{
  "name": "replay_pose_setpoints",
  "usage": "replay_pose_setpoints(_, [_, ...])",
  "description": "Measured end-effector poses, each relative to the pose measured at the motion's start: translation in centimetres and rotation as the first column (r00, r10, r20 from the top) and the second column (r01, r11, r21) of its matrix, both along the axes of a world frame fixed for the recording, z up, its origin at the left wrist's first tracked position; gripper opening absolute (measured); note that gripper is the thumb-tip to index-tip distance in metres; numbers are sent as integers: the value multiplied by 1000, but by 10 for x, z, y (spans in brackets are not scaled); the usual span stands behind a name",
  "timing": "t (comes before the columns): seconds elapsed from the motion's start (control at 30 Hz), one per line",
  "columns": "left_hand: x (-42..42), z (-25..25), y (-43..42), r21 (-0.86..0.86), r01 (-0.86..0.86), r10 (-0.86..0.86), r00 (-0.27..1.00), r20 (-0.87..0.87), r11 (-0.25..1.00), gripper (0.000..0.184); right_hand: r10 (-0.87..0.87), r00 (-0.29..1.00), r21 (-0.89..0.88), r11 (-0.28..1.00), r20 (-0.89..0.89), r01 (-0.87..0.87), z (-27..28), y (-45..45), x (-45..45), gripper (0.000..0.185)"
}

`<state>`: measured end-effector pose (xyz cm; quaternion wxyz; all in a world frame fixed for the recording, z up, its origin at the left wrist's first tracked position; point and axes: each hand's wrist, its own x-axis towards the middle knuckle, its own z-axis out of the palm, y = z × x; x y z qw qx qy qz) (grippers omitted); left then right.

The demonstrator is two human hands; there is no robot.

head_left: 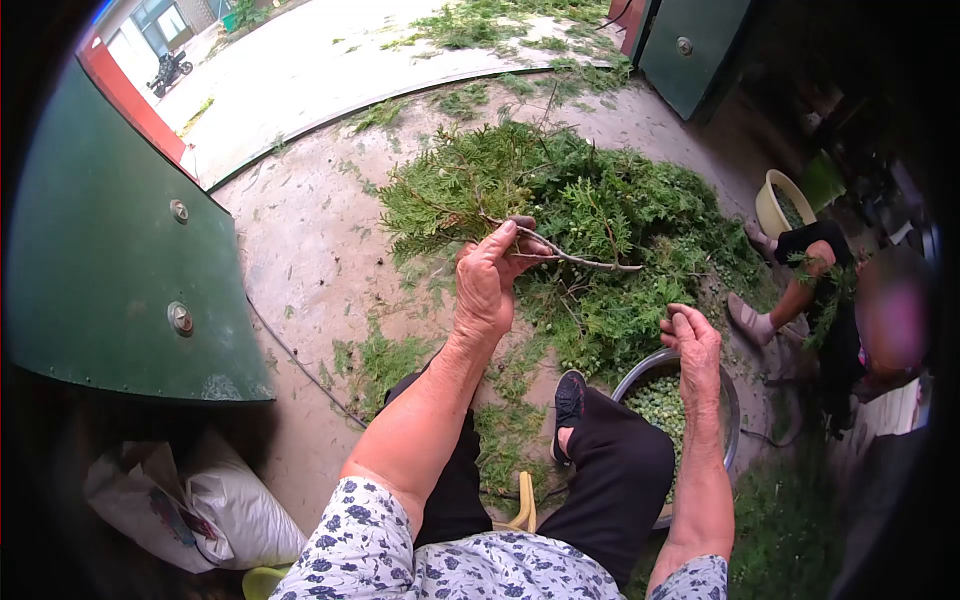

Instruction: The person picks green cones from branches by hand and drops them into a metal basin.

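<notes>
My left hand (490,270) is closed around the bare woody stem of an evergreen branch (450,195) with flat, scaly green sprays. The leafy end points up and left, while the bare stem runs out to the right. My right hand (692,335) is raised over the rim of a metal basin (734,420), its fingers curled together; whether anything is between them is hidden. Small pale-green cones or seeds (655,405) fill part of the basin beside my right leg. Beyond both hands lies a large heap of cut evergreen branches (640,200).
At the right sits another person (825,270) with green sprigs, near a cream basin (775,205). Green metal doors (120,250) flank the opening. White sacks (230,500) stand at lower left. A cable (290,350) crosses the floor. Loose clippings (510,440) lie near my feet.
</notes>
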<state>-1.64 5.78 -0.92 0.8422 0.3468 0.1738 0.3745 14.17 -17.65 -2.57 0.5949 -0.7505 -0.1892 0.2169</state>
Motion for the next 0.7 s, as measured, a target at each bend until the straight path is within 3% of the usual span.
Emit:
replay_pose_setpoints(0.07, [-2,-1,-1,2,20,-20,1000,2,1000,28,58,998,73,996,9,-59,26,35,-20,30])
replay_pose_setpoints(0.13, [-4,1,-1,2,35,-36,999,6,999,28,183,941,349,934,-285,-76,49,61,-38,27])
replay_pose_setpoints(0.17, [-5,3,-1,15,68,-68,998,-5,998,27,189,940,349,933,-283,-83,47,63,-35,27])
replay_pose_setpoints(0.23, [-9,5,1,28,92,-92,996,-16,995,27,411,813,398,884,-413,-245,41,68,-29,21])
replay_pose_setpoints(0.37, [-12,2,5,49,97,-97,995,-6,994,32,321,832,375,915,-452,-149,39,75,-34,15])
replay_pose_setpoints(0.43, [-17,7,6,83,242,-195,907,-374,967,45,249,885,354,930,-392,-105,41,77,-33,14])
replay_pose_setpoints(0.5, [-25,12,8,49,306,-252,856,-451,951,54,176,929,338,939,-325,-60,44,78,-32,13])
replay_pose_setpoints(0.57, [-33,15,12,171,526,-324,715,-620,833,51,92,996,-26,996,18,-91,47,75,-31,14])
replay_pose_setpoints(0.6, [-36,16,10,234,456,-232,753,-616,859,45,147,979,-172,978,142,-122,51,75,-37,14])
replay_pose_setpoints(0.63, [-36,14,11,233,452,-230,755,-614,861,45,270,952,-282,933,145,-222,52,74,-40,13])
replay_pose_setpoints(0.7, [-37,11,16,276,283,-104,847,-522,919,40,578,795,-513,747,185,-423,32,71,-49,16])
